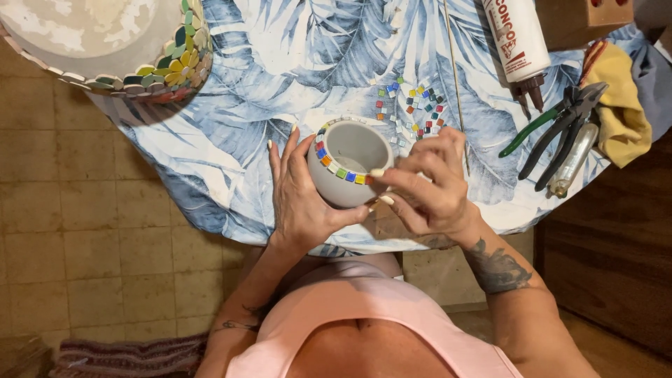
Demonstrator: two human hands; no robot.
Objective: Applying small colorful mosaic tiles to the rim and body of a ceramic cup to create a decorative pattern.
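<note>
The left hand [301, 199] cups the small white pot [348, 162] at the bench's [231, 133] near edge; the right hand [427, 185] pinches at its tiled rim. It looks rigid, smooth and breakable; best gripped round the body. Loose tiles [413, 108] lie just beyond the pot.

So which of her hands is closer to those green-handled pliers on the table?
Right. The right hand sits by the pot's rim, just left of the pliers; the left hand cups the pot's far side.
</note>
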